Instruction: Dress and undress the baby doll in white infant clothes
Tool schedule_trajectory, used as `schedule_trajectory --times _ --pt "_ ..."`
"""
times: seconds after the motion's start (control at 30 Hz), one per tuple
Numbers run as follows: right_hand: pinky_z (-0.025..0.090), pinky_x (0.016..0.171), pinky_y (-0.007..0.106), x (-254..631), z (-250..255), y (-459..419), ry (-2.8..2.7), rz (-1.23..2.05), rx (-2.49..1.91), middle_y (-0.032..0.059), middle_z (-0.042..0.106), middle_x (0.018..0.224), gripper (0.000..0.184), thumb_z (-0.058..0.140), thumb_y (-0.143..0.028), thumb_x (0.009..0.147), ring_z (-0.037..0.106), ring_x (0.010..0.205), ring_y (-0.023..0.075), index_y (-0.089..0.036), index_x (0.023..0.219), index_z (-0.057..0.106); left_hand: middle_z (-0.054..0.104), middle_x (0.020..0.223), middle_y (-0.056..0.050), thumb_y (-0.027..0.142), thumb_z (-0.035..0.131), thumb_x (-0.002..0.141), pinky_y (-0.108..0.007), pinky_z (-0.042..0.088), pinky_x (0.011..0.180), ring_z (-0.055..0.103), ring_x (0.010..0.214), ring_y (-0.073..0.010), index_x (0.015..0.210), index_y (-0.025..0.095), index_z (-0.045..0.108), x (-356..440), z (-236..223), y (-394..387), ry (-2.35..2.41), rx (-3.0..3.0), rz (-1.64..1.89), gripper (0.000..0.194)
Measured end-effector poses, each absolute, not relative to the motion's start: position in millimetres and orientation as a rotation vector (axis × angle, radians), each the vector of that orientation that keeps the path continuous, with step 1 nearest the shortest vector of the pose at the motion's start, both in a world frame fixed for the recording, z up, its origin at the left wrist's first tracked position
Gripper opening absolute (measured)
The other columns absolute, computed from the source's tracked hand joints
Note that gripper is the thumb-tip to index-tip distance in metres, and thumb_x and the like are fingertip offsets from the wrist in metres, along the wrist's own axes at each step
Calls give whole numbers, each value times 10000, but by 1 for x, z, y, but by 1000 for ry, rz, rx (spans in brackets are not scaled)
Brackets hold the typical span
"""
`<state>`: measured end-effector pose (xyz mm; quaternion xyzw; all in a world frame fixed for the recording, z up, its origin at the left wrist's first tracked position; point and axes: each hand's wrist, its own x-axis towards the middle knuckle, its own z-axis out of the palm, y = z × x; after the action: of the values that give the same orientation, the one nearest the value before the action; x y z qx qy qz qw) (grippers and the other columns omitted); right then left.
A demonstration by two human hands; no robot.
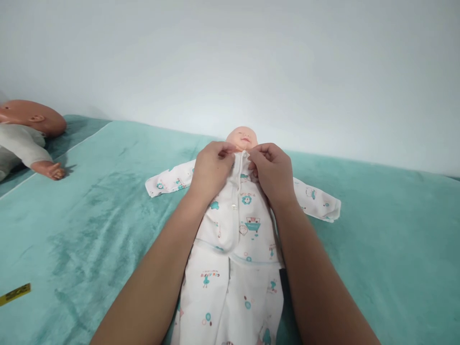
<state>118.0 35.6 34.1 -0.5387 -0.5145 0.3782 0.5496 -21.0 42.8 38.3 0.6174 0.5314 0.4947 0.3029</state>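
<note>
A baby doll [243, 136] lies on its back on the teal blanket [89, 215], dressed in a white printed shirt [244, 211] and matching trousers [230, 297]. Both sleeves are spread out sideways. My left hand [212, 167] pinches the shirt's collar edge at the doll's neck, fingers closed on the fabric. My right hand [272, 171] pinches the opposite collar edge, just under the doll's chin. The two hands almost touch at the top of the snap-button placket.
A second, larger doll [25, 132] in a grey-white top lies at the far left on another teal mat. A yellow tag [15, 293] rests on the blanket at the lower left. A white wall runs behind the bed.
</note>
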Motion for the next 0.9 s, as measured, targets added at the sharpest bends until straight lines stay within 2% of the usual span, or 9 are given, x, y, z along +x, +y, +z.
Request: schedule_trajectory --times 0.17,0.3,0.47,0.67,0.8,0.9 --pt "413 555 268 114 44 31 -1386 780 -1440 -20 578 618 315 613 -475 812 505 542 109 -199 675 549 646 1001 -56 180 543 833 -352 464 938 595 993 -193 884 201 719 -20 38 41 1445 1889 1124 184" --pt "386 584 264 112 44 31 -1431 712 -1490 -27 586 646 222 657 -393 758 493 595 115 -201 693 566 633 1023 -40 161 549 827 -347 453 960 583 1024 -188 855 211 709 -20 37 41 1425 1912 1120 170" --pt "366 512 244 117 37 35 -1296 913 -1388 -42 548 577 122 605 -314 735 465 517 102 -197 703 593 644 1026 -41 200 595 818 -337 470 931 602 969 -175 848 199 690 -21 37 42 1422 1832 1158 99" --pt "385 509 230 116 34 36 -1160 910 -1375 -37 557 593 110 592 -287 705 480 529 97 -189 659 576 649 1031 -38 235 592 834 -355 458 953 595 1003 -187 868 222 711 -17 35 42 1433 1878 1143 125" --pt "397 528 236 115 34 36 -1190 835 -1412 -34 567 612 91 576 -268 701 481 548 101 -190 654 574 660 979 -34 171 597 796 -330 469 911 607 931 -168 802 197 683 -16 37 42 1444 1823 1178 90" --pt "381 511 233 115 34 37 -1176 845 -1400 -41 543 585 84 582 -257 694 466 527 96 -192 642 569 678 937 -31 186 597 796 -308 475 859 612 872 -157 780 183 661 -17 38 41 1392 1751 1221 66"
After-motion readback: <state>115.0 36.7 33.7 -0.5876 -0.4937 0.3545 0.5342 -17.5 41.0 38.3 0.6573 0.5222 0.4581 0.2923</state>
